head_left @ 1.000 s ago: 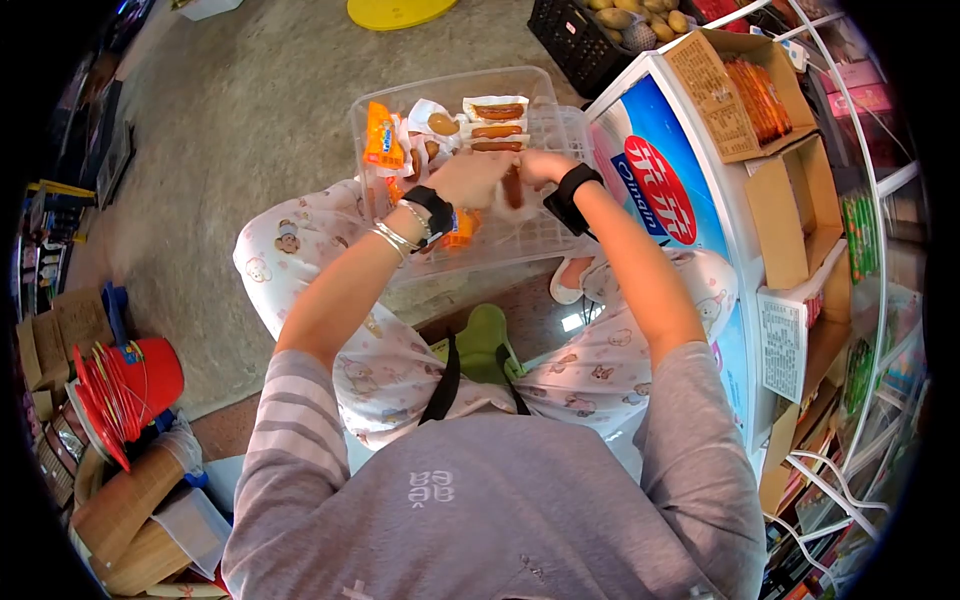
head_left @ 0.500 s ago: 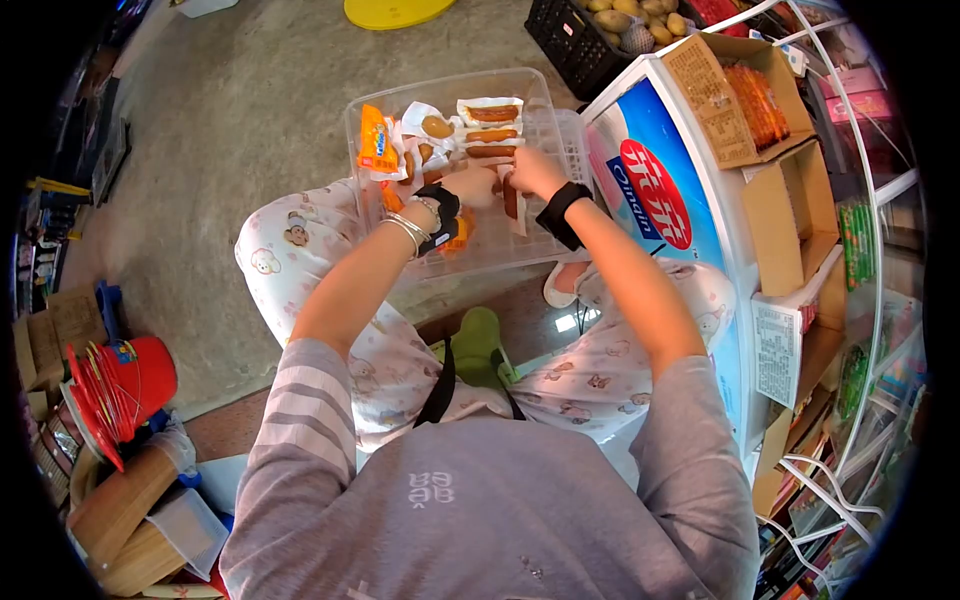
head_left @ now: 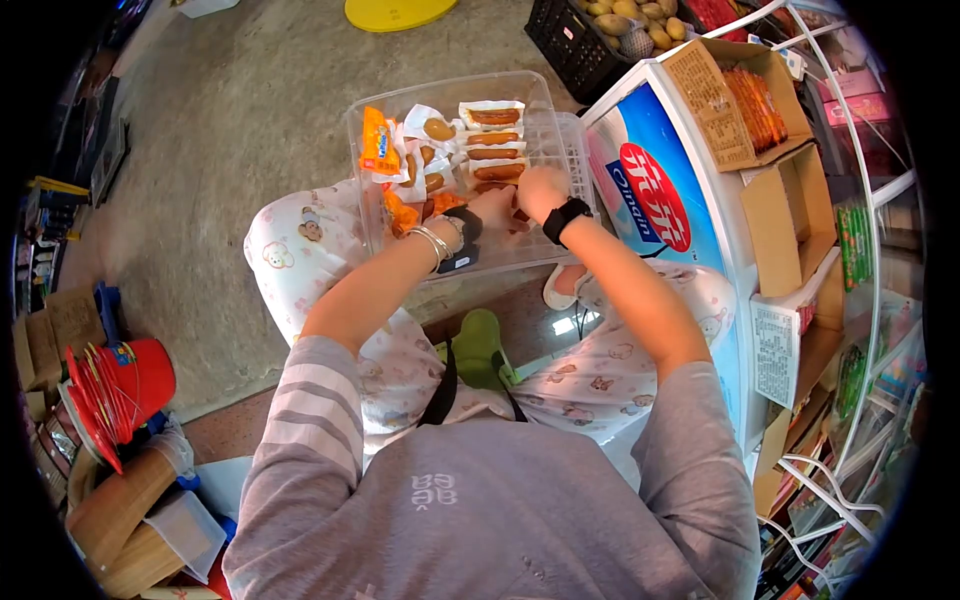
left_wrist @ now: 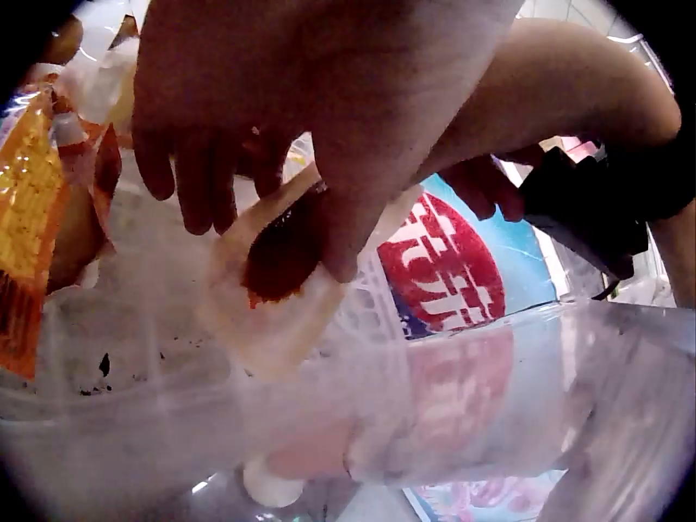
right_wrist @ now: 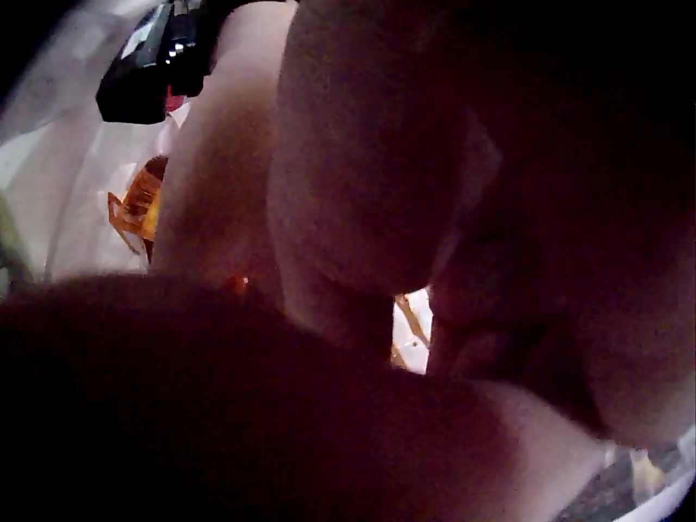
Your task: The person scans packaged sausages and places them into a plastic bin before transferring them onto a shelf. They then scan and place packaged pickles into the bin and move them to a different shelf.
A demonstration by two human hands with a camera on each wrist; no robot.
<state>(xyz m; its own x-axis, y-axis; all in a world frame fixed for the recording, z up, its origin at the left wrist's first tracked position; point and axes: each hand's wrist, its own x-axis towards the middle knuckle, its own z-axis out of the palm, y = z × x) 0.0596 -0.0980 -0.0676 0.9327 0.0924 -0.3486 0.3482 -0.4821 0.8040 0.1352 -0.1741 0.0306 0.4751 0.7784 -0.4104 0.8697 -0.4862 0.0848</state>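
Note:
Both hands work close together inside a clear plastic bin (head_left: 365, 225). My left hand (head_left: 490, 208) pinches a reddish-brown sausage (left_wrist: 285, 248) in a pale wrapper (left_wrist: 272, 343), its thumb lying along the sausage in the left wrist view. Right beside it, the curled fingers of my right hand (head_left: 543, 190) are at the same packet, partly hidden behind the left hand. Above the hands, several white-backed sausage packets (head_left: 494, 117) lie in a row. To the left sit brown egg-shaped pieces (head_left: 438, 130) in white packs and an orange packet (head_left: 378, 145). The right wrist view is mostly dark.
A blue and white chest (head_left: 645, 170) stands close on the right, carrying open cardboard boxes (head_left: 740, 110). Behind it is a black crate of potatoes (head_left: 640, 20). A red bucket (head_left: 140, 380) stands at the lower left. The knees flank the bin.
Both hands have come down toward the near side of the bin with the sausage packet between them. More sausage packets now show in the row above them. The left forearm has shifted slightly right.

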